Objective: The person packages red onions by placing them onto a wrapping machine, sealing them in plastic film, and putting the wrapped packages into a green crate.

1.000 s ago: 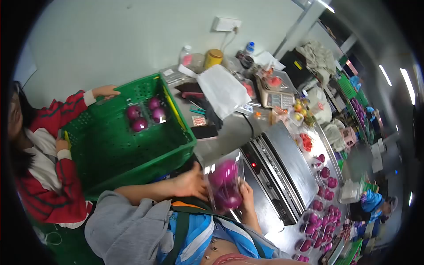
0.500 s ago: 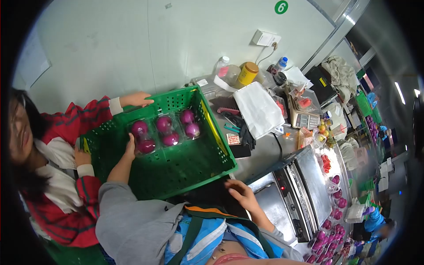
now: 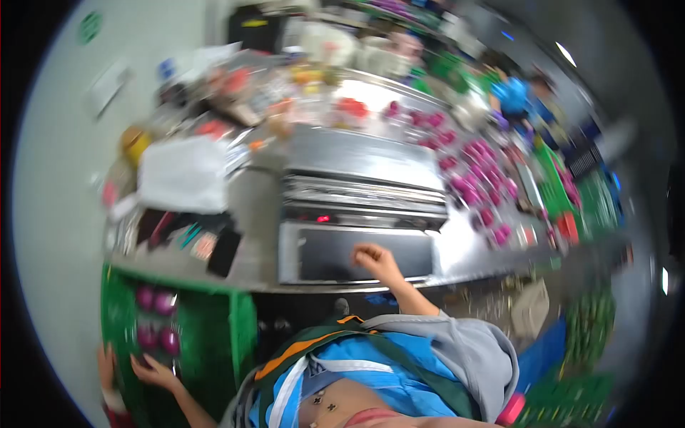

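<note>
Head view: blurred, shiny purple globes (image 3: pixel 165 304) in a green crate (image 3: pixel 243 328) at eight o'clock; our left hand (image 3: pixel 153 372) beside them, fingers apart; our right hand (image 3: pixel 376 262) curled above a dark plate (image 3: pixel 322 257) at five o'clock, its grip we cannot tell

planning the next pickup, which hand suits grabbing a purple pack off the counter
Probably the right hand: it looks nearer those purple packs, while the left hand is at the green crate.

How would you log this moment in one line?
left hand: open, over green crate, beside purple produce | right hand: over dark plate | co-worker's hand: at crate edge
</note>
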`<action>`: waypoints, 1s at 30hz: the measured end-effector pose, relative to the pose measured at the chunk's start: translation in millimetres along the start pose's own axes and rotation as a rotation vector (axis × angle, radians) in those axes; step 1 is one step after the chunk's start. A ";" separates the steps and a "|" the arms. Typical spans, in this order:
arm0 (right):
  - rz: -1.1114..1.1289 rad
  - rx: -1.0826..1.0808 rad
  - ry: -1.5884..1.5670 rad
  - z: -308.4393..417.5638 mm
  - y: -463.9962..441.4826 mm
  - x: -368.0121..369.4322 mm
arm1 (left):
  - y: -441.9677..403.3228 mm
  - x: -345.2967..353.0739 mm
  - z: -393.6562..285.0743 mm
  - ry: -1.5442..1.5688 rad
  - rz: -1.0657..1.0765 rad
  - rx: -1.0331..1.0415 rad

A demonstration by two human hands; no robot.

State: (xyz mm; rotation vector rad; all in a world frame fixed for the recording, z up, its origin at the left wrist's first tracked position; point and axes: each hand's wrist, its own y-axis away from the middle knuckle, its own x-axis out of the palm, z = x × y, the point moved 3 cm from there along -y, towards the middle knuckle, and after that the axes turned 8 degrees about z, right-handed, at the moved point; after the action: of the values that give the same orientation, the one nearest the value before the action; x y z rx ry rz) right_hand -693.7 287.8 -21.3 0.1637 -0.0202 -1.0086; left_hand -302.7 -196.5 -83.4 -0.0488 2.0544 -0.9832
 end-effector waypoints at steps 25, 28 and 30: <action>-1.153 0.033 -0.439 -211.2 -9.2 -560.2 | 280.7 47.6 -799.0 1.035 1.669 1.197; -1.190 -0.017 -0.476 -199.9 46.8 -509.0 | 351.4 62.5 -851.6 1.151 1.548 1.104; -1.218 -0.064 -0.496 -226.5 87.4 -489.9 | 393.5 87.0 -880.8 1.163 1.469 0.924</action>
State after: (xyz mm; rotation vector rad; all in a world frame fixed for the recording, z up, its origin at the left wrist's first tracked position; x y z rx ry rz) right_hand -860.9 775.5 -203.5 -0.1755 -0.3767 -2.2435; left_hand -859.8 595.7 -99.2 2.5304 1.4360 -0.8019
